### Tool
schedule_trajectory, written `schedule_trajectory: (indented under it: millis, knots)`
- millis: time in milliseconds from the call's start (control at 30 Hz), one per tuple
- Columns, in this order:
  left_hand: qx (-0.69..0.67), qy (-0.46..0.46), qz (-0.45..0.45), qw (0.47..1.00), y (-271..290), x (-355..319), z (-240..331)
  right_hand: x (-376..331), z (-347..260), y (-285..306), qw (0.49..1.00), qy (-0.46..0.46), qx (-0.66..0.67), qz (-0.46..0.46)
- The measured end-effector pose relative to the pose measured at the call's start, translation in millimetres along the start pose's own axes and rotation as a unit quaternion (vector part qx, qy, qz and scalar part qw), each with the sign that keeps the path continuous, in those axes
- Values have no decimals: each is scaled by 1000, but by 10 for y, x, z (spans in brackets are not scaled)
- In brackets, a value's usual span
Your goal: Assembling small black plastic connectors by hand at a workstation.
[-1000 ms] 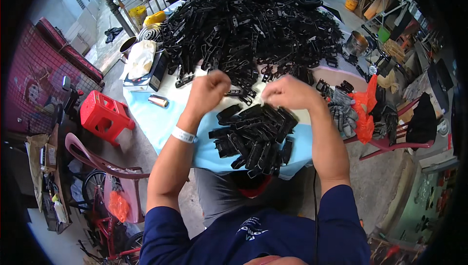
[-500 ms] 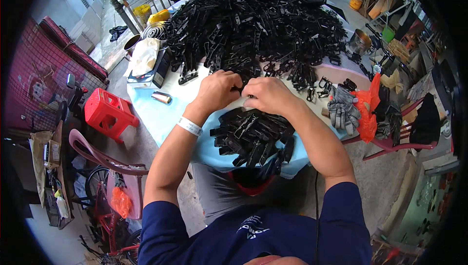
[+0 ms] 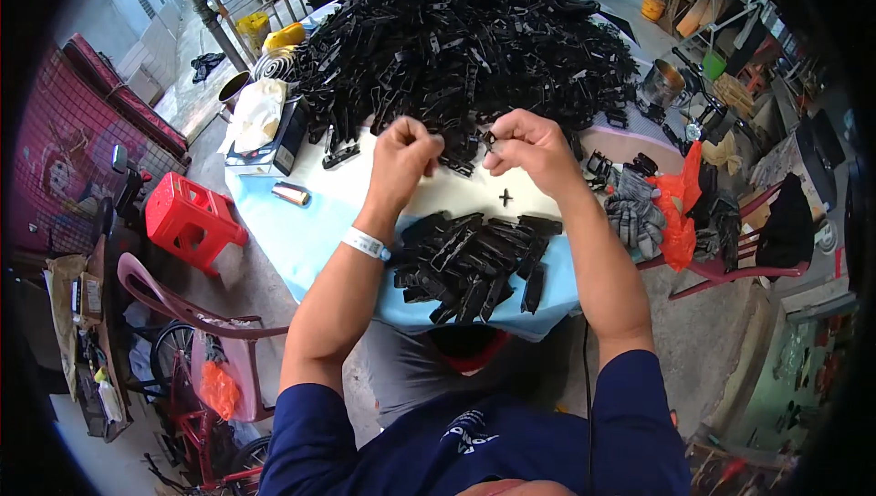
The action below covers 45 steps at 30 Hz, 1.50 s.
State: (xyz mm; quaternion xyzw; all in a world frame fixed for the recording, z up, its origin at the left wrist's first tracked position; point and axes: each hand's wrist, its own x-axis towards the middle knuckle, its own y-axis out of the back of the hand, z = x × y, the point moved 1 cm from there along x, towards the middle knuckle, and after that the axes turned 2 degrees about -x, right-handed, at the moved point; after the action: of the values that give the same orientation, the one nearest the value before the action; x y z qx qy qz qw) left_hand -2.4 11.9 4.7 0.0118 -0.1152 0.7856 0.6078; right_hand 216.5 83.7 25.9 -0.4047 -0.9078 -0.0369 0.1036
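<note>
The left hand [image 3: 406, 156] and right hand [image 3: 537, 154] hover apart over the tabletop [image 3: 452, 195], at the near edge of a large heap of black parts [image 3: 456, 49]. Fingers on both hands are bent toward the thumbs; dark pieces behind blur with the tips, so I cannot tell whether either hand grips anything. Just below the right hand lies a small black cross-shaped piece [image 3: 505, 197]. A smaller pile of black pieces [image 3: 470, 263] sits nearest the body, with grey gloves [image 3: 634, 213] to the right.
</note>
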Motion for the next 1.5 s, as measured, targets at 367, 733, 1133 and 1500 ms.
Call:
schedule_trajectory:
  millis: [367,733,1133,1500]
  knots:
    - [277,-147,-117,942,-60,-143,-13,-33,-13,-194,941,119,-313,-45]
    - [63,64,-85,992,15,-109,21,9,4,-117,999,31,3,28]
    - [105,-47,-17,993,-25,-82,-41,25,17,-134,996,28,-75,-43]
    - [250,-129,-71,957,-110,-158,-25,49,87,-205,995,-73,55,43]
